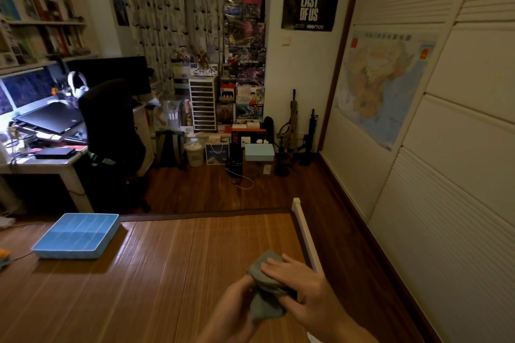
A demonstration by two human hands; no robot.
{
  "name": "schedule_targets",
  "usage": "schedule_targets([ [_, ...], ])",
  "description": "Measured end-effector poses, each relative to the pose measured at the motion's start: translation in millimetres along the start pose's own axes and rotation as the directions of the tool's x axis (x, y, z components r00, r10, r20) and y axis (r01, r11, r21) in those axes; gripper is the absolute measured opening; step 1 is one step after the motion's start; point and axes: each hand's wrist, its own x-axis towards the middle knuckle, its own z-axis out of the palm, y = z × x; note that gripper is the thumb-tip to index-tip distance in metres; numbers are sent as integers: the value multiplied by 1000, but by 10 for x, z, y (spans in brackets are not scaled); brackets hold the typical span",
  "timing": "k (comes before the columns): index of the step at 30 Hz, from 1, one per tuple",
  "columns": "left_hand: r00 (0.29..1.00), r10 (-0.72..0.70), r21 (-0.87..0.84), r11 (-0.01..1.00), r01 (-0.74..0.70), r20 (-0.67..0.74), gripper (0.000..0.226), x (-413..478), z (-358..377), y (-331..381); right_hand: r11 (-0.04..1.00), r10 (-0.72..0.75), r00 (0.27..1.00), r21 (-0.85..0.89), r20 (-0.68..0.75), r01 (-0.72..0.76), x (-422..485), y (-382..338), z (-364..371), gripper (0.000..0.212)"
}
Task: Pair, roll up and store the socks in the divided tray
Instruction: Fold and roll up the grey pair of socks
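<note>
A bundle of grey-green socks [264, 305] is held between both hands low in the head view, above the brown bamboo mat [167, 273]. My left hand [237, 303] grips the bundle's left side with curled fingers. My right hand [303, 284] wraps over the top and right side, fingers laid across the fabric. The blue divided tray [44, 252] sits on the mat at the far left, well away from my hands; its compartments look bare from here.
A white rail [303, 231] edges the mat on the right, with dark wood floor and white wardrobe doors beyond. A desk, black chair and stacked boxes stand at the back. An orange-and-grey item [4, 257] lies at the left edge.
</note>
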Motion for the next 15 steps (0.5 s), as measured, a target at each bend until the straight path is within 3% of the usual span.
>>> schedule_targets([
  [3, 998, -67, -53, 996, 67, 0, 46, 17, -82, 25, 981, -120, 990, -144, 75, 130, 14, 35, -28, 51],
  [5, 998, -63, -44, 997, 63, 6, 44, 14, -78, 34, 981, -132, 987, -130, 94, 143, 8, 15, -19, 45],
  [6, 999, -34, -23, 999, 33, -13, 43, 34, -83, 26, 996, -77, 995, -41, 69, 80, 4, -22, -8, 43],
  [8, 998, -1, -30, 1000, -1, -62, 46, 84, -100, 2, 962, 178, 981, 224, -72, -158, 24, -133, -3, 39],
  [10, 998, 22, -31, 999, -24, -58, 46, 79, -103, -12, 782, 512, 852, 471, -110, -409, 93, -204, -34, 41],
  [11, 998, 46, -46, 998, -47, -36, 45, 66, -100, -12, 638, 635, 772, 562, 3, -527, 135, -208, -43, 49],
  [13, 994, 105, -70, 992, -103, 21, 44, 57, -102, -8, 347, 714, 650, 675, 261, -651, 191, -193, -28, 54],
  [15, 986, 163, -71, 985, -159, 42, 46, 68, -105, -26, 215, 707, 608, 710, 360, -671, 205, -216, -1, 50],
])
